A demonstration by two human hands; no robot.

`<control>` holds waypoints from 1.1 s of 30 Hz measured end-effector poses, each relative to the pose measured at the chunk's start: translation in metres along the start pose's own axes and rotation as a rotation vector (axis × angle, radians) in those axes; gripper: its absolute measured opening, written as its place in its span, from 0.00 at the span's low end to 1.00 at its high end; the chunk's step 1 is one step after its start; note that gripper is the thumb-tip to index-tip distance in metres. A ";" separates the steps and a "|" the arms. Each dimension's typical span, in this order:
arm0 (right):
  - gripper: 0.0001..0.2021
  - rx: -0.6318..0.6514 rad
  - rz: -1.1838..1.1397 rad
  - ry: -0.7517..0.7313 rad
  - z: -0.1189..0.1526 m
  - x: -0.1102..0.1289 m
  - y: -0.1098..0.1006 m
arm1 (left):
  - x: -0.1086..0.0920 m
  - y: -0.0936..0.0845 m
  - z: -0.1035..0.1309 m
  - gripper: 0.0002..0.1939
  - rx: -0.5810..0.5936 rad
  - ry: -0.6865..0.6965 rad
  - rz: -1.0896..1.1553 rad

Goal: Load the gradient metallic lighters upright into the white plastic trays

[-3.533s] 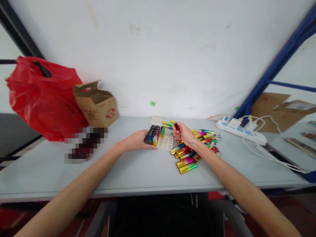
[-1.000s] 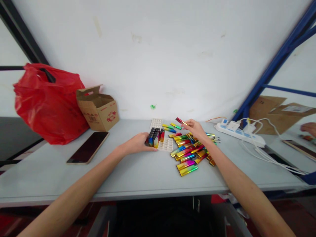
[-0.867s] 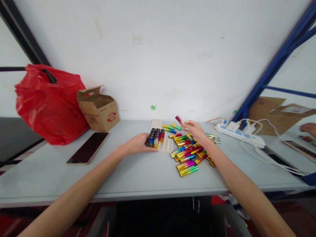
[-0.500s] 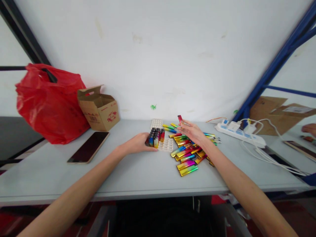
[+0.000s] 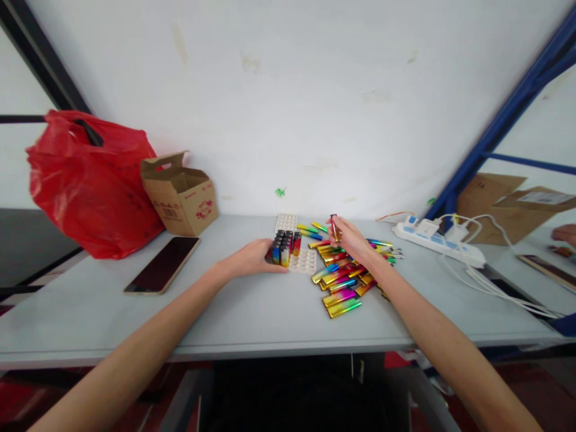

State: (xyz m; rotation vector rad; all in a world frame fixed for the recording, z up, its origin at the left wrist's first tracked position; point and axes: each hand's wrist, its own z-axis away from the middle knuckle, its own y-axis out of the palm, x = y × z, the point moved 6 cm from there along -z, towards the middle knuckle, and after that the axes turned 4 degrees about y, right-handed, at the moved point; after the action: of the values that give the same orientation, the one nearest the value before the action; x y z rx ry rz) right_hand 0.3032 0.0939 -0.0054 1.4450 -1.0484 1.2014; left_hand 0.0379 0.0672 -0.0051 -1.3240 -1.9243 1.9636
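Observation:
Metallic lighters (image 5: 284,254) with black tops stand upright in one end of a white tray (image 5: 306,261) with rows of holes. My left hand (image 5: 252,258) is wrapped around the left side of this group, thumb in front; its far fingers are hidden. Between the fingers of my right hand (image 5: 351,239) is a red and gold lighter (image 5: 335,229), held nearly upright above the back of a loose pile of lighters (image 5: 338,281). These lie on their sides in gold, blue, pink and green, partly covered by my right forearm.
Behind the lighters lies a second white tray (image 5: 287,222). A phone (image 5: 162,265), a cardboard box (image 5: 184,201) and a red plastic bag (image 5: 92,186) are on the left. A power strip (image 5: 438,243) with cables sits right. Another person's hand (image 5: 565,234) shows at the far right.
My right hand has drawn the red and gold lighter slightly lower and brought it from a tilt to nearly upright. My left hand stays around the standing lighters.

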 end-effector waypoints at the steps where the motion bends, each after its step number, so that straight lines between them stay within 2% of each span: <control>1: 0.24 0.004 0.020 -0.006 0.001 0.001 0.002 | 0.000 0.000 0.000 0.32 -0.002 -0.001 -0.002; 9: 0.27 -0.027 0.270 -0.147 0.008 0.012 0.014 | -0.003 0.000 0.000 0.31 0.013 0.006 0.012; 13: 0.25 -0.073 0.501 -0.241 0.009 0.013 0.015 | -0.004 0.000 0.000 0.31 0.015 0.006 0.016; 17: 0.20 -0.163 0.693 -0.257 0.006 0.011 0.010 | -0.003 0.000 0.001 0.31 0.009 -0.003 0.022; 21: 0.16 -0.177 0.765 -0.255 0.004 0.012 0.010 | -0.004 -0.001 0.001 0.31 0.015 -0.001 0.019; 26: 0.19 -0.210 0.791 -0.289 0.010 0.018 0.014 | -0.005 -0.002 0.001 0.31 -0.001 0.000 0.030; 29: 0.20 -0.150 0.790 -0.319 0.016 0.021 0.023 | -0.005 -0.002 0.001 0.31 0.000 -0.003 0.030; 33: 0.17 0.010 0.792 -0.342 0.024 0.020 0.040 | -0.006 -0.002 0.001 0.31 -0.001 -0.002 0.033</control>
State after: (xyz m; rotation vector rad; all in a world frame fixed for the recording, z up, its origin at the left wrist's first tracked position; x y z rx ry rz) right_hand 0.2712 0.0625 0.0189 1.2968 -1.9688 1.5144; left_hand 0.0400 0.0634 -0.0012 -1.3629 -1.9164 1.9794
